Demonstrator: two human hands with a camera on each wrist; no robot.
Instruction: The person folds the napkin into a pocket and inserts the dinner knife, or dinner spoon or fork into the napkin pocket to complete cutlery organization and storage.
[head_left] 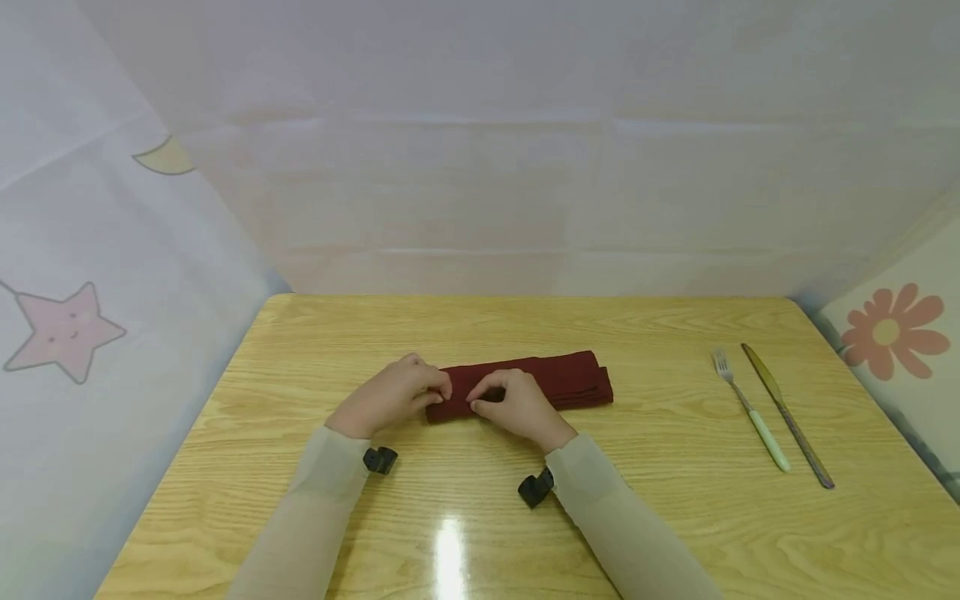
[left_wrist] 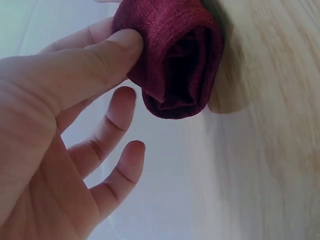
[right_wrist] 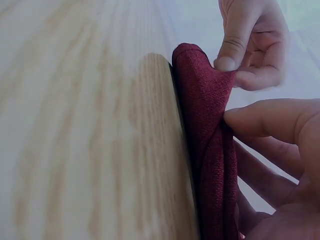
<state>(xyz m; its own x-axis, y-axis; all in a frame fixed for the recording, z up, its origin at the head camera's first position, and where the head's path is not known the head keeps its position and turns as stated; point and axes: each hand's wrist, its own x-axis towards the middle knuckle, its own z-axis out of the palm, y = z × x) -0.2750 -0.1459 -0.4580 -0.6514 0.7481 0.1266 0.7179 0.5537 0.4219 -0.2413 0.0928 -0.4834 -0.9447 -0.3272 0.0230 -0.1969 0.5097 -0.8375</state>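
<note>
A dark red cloth napkin [head_left: 562, 375], folded into a long narrow strip, lies crosswise on the wooden table [head_left: 337, 329]. My left hand [head_left: 401, 390] pinches the upper layer at its left end between thumb and fingers. In the left wrist view the napkin [left_wrist: 150, 65] shows its open, hollow end, while two lower fingers stand off the cloth. Close to the right, my right hand [head_left: 521, 407] has thumb and index fingertip together at the near edge. From the right wrist, the raised fold of the napkin [right_wrist: 205, 100] slants up between both hands.
On the right side of the table lie a fork [head_left: 756, 421] with a pale green handle and a knife [head_left: 787, 417], side by side and slanted. A pale printed cloth [head_left: 480, 183] hangs behind the table's far edge and along the sides.
</note>
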